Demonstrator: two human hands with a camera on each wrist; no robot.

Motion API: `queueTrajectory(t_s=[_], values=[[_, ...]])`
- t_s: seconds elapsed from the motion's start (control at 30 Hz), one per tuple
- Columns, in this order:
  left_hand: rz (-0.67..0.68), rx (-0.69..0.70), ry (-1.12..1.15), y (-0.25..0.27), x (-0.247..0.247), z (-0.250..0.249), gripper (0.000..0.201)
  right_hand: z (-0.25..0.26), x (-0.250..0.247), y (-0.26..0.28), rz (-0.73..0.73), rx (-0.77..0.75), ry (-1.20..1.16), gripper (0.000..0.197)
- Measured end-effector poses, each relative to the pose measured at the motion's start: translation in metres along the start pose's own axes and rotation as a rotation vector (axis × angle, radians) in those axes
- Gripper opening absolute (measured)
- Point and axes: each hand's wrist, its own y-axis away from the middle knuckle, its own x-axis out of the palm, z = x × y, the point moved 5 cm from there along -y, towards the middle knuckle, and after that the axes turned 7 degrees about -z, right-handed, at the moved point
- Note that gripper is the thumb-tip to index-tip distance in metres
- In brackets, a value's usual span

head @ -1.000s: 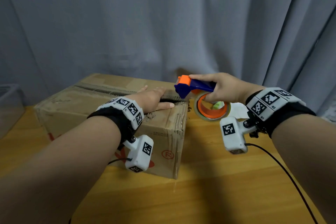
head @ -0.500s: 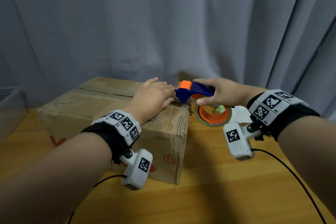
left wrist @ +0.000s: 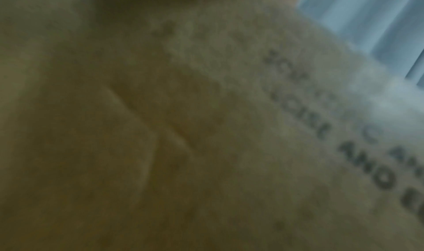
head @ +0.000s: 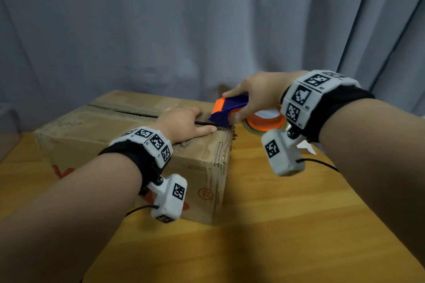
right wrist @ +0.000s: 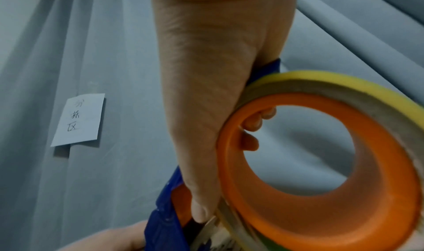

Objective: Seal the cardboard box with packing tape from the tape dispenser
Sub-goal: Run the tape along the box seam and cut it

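Observation:
A worn cardboard box [head: 96, 131] lies on the wooden table [head: 276, 225], its top flaps meeting at a dark seam. My left hand [head: 184, 123] lies flat on the flaps near the box's right end, fingers straight. My right hand [head: 257, 94] grips a blue and orange tape dispenser [head: 230, 108], whose nose touches the seam at the right end, just beyond my left fingertips. The tape roll [head: 264, 123] on its orange hub hangs off the box's right side. In the right wrist view my thumb [right wrist: 206, 146] lies along the tape dispenser [right wrist: 165, 209] beside the tape roll [right wrist: 321, 164]. The left wrist view shows only blurred cardboard box [left wrist: 183, 128].
A grey curtain [head: 207, 18] hangs close behind the box. A paper note [right wrist: 79, 119] is pinned to the curtain [right wrist: 34, 164]. A clear bin [head: 7, 119] stands at the far left. A white paper scrap [head: 307, 146] lies right of the box. Black cables trail from both wrist cameras.
My right hand has brought the dispenser leftward and down onto the box's right end. My left hand shifted slightly along the seam and stays flat on the flaps.

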Motion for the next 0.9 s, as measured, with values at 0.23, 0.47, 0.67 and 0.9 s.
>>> queueTrajectory(t_s=[0.23,0.47,0.67,0.9], values=[[0.214,-0.059,-0.064,0.002,0.008,0.005,0.098,-0.006,0.003,-0.001,0.03,0.01,-0.019,0.072],[0.28,-0.07,-0.044,0.008,0.005,0.001,0.098,-0.018,0.003,0.015,0.003,0.053,-0.078,0.07],[0.312,-0.069,-0.026,0.01,0.003,-0.002,0.094,-0.046,0.021,0.033,-0.032,0.103,-0.104,0.066],[0.351,-0.025,-0.078,0.008,-0.002,-0.004,0.091,-0.051,0.037,0.034,-0.094,0.096,-0.122,0.064]])
